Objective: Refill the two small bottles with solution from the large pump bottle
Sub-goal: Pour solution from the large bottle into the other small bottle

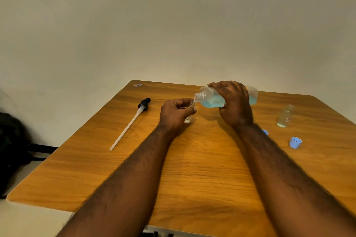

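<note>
My right hand (234, 102) grips the large clear bottle (212, 97) of blue solution, tipped on its side with its open threaded neck pointing left. Its mouth meets the mouth of a small clear bottle (188, 119), which my left hand (175, 114) holds upright with its base on the wooden table (192, 169). My fingers hide most of this small bottle. A second small clear bottle (284, 116) stands uncapped at the right, apart from both hands. The black pump head with its long white tube (129, 124) lies on the table to the left.
A blue cap (295, 142) lies open side up near the right edge. Another blue cap (265, 132) peeks out beside my right forearm. A small sticker (137, 84) marks the far left corner. A dark bag (11, 150) sits on the floor to the left.
</note>
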